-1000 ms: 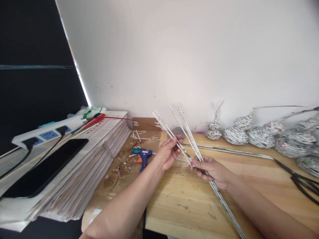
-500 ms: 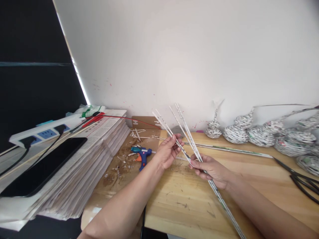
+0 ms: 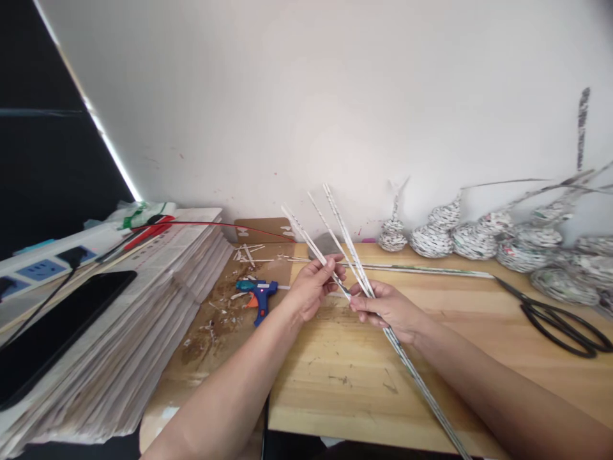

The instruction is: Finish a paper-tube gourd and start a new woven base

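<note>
Clock centred on the hands, twelve being away from the wearer.

Item: left hand [image 3: 313, 284], one. Thumb and fingers pinched on pale printed rods [image 3: 318, 251], upper ends pointing to eleven o'clock.

Item: right hand [image 3: 387, 310], one. Fingers clamped round a bundle [image 3: 416, 375] of similar rods; upper ends fanned towards eleven, tails trailing to five, past the edge of the table [image 3: 325, 383].

Note: lower ends of the rods reach the right thumb; whether it grips them as well cannot be told, fingers covering the spot.

Handling, as judged: a light pinch suits both hands, since slim rods of this sort probably dent or crease under pressure. The bundle is best gripped snugly enough that no rod slips along its neighbours, its long tails kept free of the table edge. The rods should stay apart from the fan above the thumb, so the ends do not cross or snag.

Surroundings: glue gun [image 3: 263, 297] at nine, its small light lit, best given room; scraps [image 3: 249, 255] at ten; loose rod [image 3: 431, 270] at two; woven gourds [image 3: 431, 236] between one and three, farther off; scissors [image 3: 524, 300] at three, well apart.
</note>
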